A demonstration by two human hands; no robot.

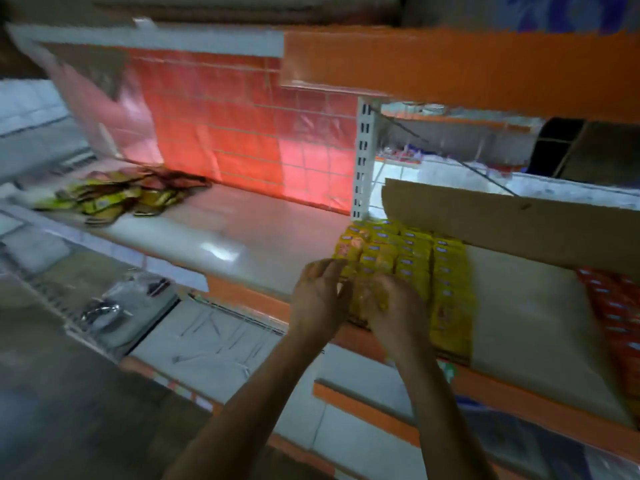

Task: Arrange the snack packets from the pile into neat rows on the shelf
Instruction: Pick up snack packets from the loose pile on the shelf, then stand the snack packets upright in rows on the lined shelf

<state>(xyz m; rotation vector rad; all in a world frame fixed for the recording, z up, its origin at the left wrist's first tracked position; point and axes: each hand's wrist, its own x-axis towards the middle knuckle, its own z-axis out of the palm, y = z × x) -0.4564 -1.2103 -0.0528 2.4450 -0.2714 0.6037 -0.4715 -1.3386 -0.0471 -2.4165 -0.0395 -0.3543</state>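
Note:
A loose pile of yellow and brown snack packets (114,197) lies at the far left of the white shelf (242,244). Neat rows of yellow packets (415,258) stand at the shelf's right part, near its front edge. Both my hands are at the front of these rows. My left hand (320,299) has its fingers curled against the left side of the front packets. My right hand (394,306) holds a yellow packet at the front of the rows. The picture is blurred by motion, so the exact grip is unclear.
A cardboard flap (502,226) hangs over the back of the rows. Red packets (616,313) fill the far right. An orange upper shelf (450,71) hangs overhead, and a white slotted upright (363,157) stands behind. Lower shelves (214,341) hold dark packets.

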